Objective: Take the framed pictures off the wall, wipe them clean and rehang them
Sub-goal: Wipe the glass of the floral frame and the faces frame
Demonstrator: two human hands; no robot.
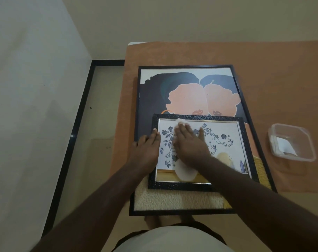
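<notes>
The small floral picture (200,151) lay on the large portrait frame (187,91), itself on the orange counter (281,73). The right hand (189,142) pressed a white wipe (236,121) flat on its glass, fingers straight; the left hand (147,148) lay flat, steadying the frame's edge. Light, overlapping strokes would likely serve best, keeping pressure off the glass beneath.

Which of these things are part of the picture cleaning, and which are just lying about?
In use: small floral frame, white wipe, right hand pressing it, left hand steadying the frame, large portrait frame underneath.
Lying about: clear plastic tub, orange bed cover.
</notes>
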